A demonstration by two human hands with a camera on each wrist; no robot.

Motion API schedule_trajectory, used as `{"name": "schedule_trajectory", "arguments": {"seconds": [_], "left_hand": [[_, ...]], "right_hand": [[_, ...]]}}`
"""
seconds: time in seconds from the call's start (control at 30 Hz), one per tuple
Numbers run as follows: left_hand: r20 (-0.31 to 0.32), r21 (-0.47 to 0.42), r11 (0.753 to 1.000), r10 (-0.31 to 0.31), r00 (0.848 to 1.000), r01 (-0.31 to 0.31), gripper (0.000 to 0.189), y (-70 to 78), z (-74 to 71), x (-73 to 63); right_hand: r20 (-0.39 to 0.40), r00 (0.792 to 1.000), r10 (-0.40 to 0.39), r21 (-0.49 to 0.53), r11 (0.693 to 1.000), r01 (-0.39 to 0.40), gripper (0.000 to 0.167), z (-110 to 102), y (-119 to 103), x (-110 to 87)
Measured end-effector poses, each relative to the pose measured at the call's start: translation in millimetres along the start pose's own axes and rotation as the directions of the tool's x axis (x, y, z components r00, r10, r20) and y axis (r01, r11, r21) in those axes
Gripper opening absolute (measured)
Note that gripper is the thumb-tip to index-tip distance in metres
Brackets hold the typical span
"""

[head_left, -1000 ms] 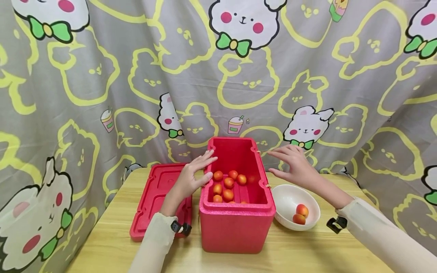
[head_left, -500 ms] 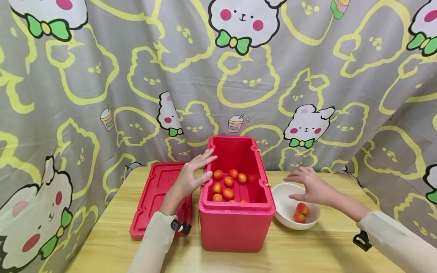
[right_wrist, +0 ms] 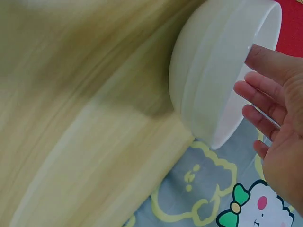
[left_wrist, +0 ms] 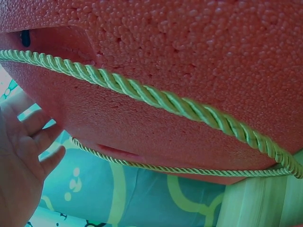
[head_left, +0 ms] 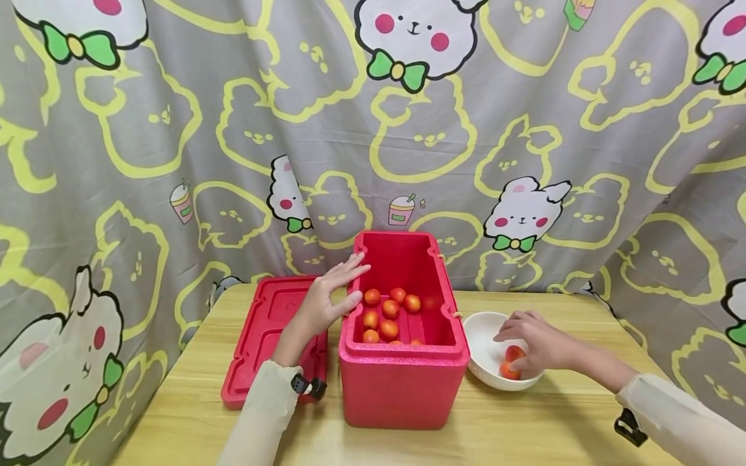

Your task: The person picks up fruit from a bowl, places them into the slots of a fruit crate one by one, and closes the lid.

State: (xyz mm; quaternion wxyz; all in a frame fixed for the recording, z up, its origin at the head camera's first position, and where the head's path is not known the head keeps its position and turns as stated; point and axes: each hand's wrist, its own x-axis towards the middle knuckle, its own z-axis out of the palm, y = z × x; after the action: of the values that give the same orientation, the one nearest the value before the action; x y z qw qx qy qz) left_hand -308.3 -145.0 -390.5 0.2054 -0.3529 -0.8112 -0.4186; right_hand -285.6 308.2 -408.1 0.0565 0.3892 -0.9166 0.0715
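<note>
A red foam box stands open on the table, with several small round red-orange fruits in it. My left hand rests on the box's left rim, fingers spread. In the left wrist view the left hand is beside the box wall, where a twisted golden rope runs. My right hand reaches down into a white bowl, its thumb at one of two fruits there. In the right wrist view the right hand has loosely bent fingers at the bowl's rim; the fruits are hidden.
The red box lid lies flat on the wooden table, left of the box and partly behind the left forearm. A patterned grey curtain hangs behind the table.
My right hand has moved from beside the box's right rim, rightward and down into the white bowl, reaching the fruits. The left hand has stayed on the box rim.
</note>
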Motion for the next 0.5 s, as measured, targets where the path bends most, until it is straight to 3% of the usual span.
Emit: {"name": "schedule_trajectory", "arguments": {"seconds": [0.33, 0.5], "left_hand": [[0.001, -0.003, 1.000, 0.009, 1.000, -0.009, 0.059, -0.9, 0.4, 0.1], [0.001, -0.004, 1.000, 0.008, 1.000, -0.008, 0.059, -0.4, 0.5, -0.5]], "right_hand": [[0.024, 1.000, -0.013, 0.042, 0.999, 0.012, 0.033, 3.5, -0.6, 1.4], [-0.017, 0.997, -0.075, 0.015, 0.997, 0.076, 0.027, 11.3, -1.0, 0.8]]}}
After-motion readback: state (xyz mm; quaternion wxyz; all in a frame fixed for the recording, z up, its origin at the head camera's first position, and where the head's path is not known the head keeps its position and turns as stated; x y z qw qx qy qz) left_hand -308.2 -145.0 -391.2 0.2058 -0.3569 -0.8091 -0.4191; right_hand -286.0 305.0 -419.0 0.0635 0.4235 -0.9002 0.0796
